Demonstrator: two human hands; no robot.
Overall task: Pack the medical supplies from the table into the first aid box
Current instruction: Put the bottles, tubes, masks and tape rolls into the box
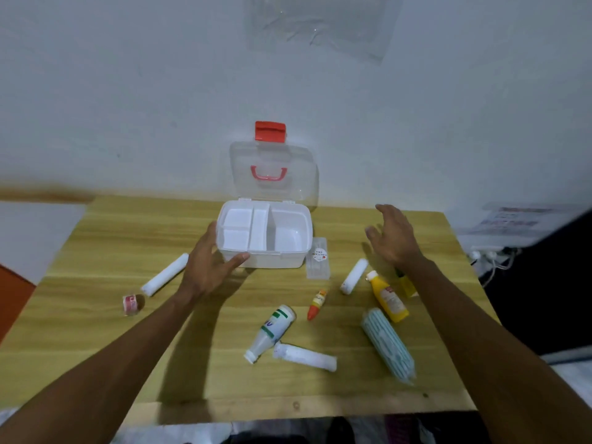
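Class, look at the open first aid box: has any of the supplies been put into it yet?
No. The compartments of the first aid box show only bare white plastic, while items such as the yellow bottle lie on the table.

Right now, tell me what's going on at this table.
A person is starting to pack a first aid box. Its lid is up and its compartments look empty. The left hand steadies the box's front left corner; the right hand hovers open beside it. Bottles, rolls and tubes lie on the table, none packed.
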